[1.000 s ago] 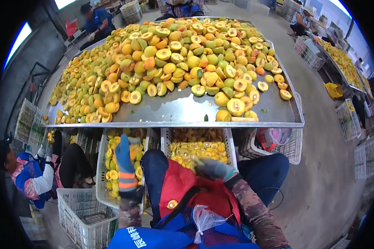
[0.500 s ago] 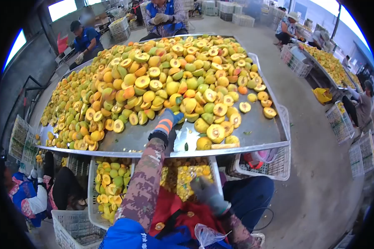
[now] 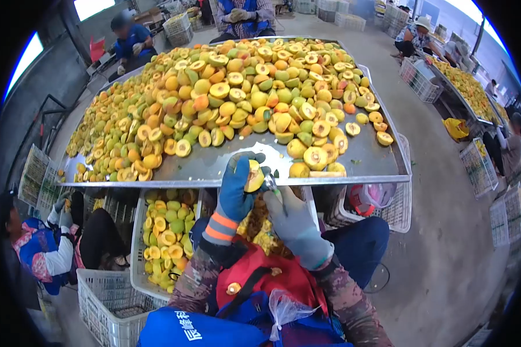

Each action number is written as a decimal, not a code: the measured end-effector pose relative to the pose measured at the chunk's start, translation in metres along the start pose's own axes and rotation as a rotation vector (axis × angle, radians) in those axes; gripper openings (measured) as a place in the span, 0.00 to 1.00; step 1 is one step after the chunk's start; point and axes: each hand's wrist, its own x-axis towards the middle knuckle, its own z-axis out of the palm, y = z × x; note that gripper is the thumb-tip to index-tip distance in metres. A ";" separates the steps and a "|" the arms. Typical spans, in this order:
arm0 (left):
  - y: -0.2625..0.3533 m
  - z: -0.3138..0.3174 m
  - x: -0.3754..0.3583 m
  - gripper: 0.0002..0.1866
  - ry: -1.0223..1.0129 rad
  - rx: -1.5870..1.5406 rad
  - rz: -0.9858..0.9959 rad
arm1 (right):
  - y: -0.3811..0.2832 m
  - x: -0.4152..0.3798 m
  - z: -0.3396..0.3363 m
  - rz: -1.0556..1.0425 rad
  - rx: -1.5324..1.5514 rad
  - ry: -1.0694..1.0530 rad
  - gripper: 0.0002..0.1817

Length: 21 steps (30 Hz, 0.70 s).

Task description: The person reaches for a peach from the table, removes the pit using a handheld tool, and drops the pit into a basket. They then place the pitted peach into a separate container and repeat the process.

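My left hand (image 3: 233, 194), in a blue glove with orange bands at the wrist, is closed around a yellow peach half (image 3: 253, 176) held upright near the table's front edge. My right hand (image 3: 295, 224), in a grey glove, grips a small metal-tipped tool (image 3: 271, 183) beside the fruit. Its exact kind is too small to make out. Beyond my hands, a heap of cut peaches (image 3: 214, 95) covers much of the metal table (image 3: 200, 168), many with stones showing. Yellow scraps (image 3: 263, 236) lie in a container below my hands, partly hidden by them.
A crate of hollowed peach halves (image 3: 167, 231) stands below the table to my left, beside another white crate (image 3: 116, 301). At right, a crate (image 3: 398, 208) holds a plastic bag. Co-workers sit at left and across the table; another fruit table (image 3: 463, 87) stands far right.
My left hand has come back from the heap with a peach half, now in front of me. My right hand has risen to meet it, and its tool now shows.
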 end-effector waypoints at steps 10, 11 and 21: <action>0.012 0.010 -0.077 0.28 0.043 0.037 0.127 | -0.034 -0.037 0.040 0.192 -0.252 -0.077 0.14; 0.014 0.009 -0.080 0.27 0.099 0.029 0.107 | -0.034 -0.040 0.041 0.140 -0.270 -0.066 0.14; 0.029 0.022 -0.081 0.23 0.158 0.314 0.123 | -0.023 -0.053 0.039 0.103 0.112 -0.188 0.11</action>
